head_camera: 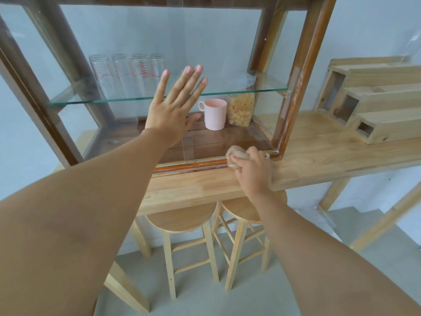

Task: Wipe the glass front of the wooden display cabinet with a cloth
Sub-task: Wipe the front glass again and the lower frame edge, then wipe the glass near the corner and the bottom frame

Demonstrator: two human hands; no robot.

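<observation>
The wooden display cabinet (293, 92) stands on a light wooden counter, its glass front (127, 124) facing me. My left hand (175, 106) is spread flat against the glass near the middle, fingers apart and pointing up. My right hand (252, 169) is closed around a bunched beige cloth (237, 153), pressed at the lower right corner of the glass, right by the bottom frame rail.
Inside, several upturned glasses (127, 74) stand on a glass shelf (227, 93); a pink mug (215, 114) and a bag of snacks (241, 110) sit below. A stepped wooden rack (376, 106) stands on the counter (319, 156) at right. Two wooden stools (182, 222) are tucked underneath.
</observation>
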